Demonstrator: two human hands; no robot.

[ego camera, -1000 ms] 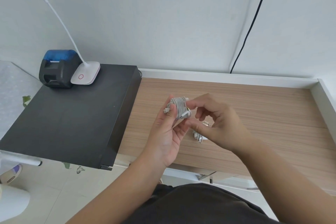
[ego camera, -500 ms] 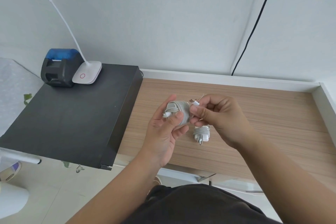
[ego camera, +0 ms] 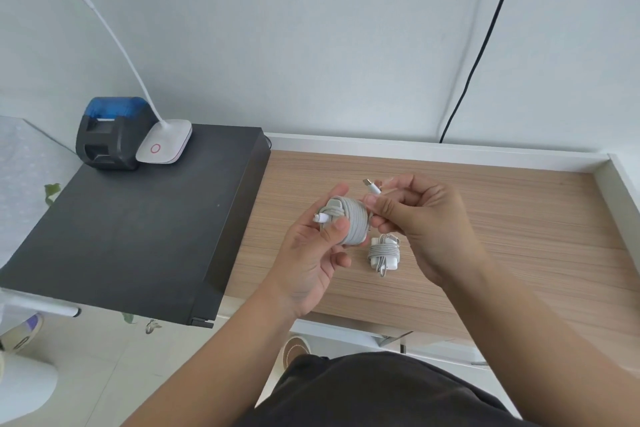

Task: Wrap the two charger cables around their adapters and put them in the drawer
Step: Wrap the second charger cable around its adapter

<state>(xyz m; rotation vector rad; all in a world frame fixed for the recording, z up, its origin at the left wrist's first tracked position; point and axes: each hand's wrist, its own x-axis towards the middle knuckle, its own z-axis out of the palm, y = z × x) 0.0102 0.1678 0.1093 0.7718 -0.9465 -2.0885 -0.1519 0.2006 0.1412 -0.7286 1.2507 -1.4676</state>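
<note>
So the left hand [ego camera: 311,250] has the bigger charger [ego camera: 346,224] sitting in its grip, thumb pressed over the front of the coil and the other fingers curled behind it, held up in the air above the counter [ego camera: 519,236]. The cable is wound round the adapter in neat grey turns, kind of a fat rounded bundle, with one white plug end poking out on its left side. The right hand [ego camera: 419,218] is right up against that bundle, its grip pinching the loose cable end [ego camera: 372,186], and the little white connector with a metal tip sticks up above the fingers. The second charger [ego camera: 383,251] is already wrapped and lies flat on the counter just below and to the right of the held one, touching neither hand; it's a small white block with grey cable round its middle and a short loop hanging off the near end. The counter is light wood grain with a raised white lip along the back and right edges, and there's bare wood to the right of the hands. Left of the held charger a flat black box [ego camera: 131,236] butts up against the counter, with a white lamp base [ego camera: 164,146] and a small black and blue printer [ego camera: 110,132] at its far corner.
</note>
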